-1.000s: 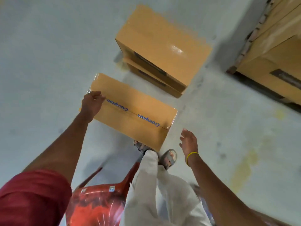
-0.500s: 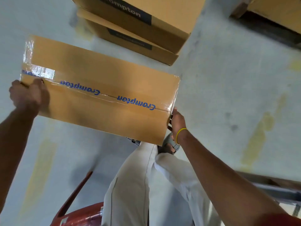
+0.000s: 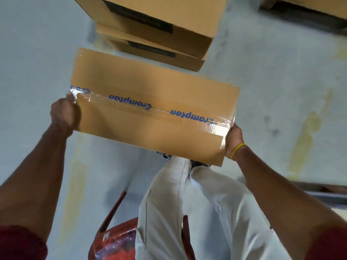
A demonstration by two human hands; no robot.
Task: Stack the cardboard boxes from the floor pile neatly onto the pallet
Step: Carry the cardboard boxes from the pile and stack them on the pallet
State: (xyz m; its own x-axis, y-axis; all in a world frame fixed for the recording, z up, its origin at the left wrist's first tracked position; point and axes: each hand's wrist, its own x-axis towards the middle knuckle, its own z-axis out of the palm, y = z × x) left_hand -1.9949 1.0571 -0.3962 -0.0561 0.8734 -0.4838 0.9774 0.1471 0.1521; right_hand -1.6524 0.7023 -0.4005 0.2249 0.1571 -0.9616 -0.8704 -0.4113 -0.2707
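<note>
A flat brown cardboard box (image 3: 150,107) sealed with clear tape printed in blue letters hangs in the air in front of me, tilted. My left hand (image 3: 64,114) grips its left end with curled fingers. My right hand (image 3: 233,142), with a yellow band at the wrist, grips its right near corner. Behind it, two more boxes (image 3: 159,25) with dark labels lie stacked on the grey floor. At the top right edge, part of the stack of boxes on the pallet (image 3: 309,6) shows.
A red plastic chair (image 3: 112,239) stands right behind my legs at the bottom. A metal frame (image 3: 323,192) reaches in at the right edge. The concrete floor (image 3: 281,81) carries faded yellow stains.
A second ago only my left hand touched the box on the floor. My right hand then took its right end, and the box has come up off the floor toward me.
</note>
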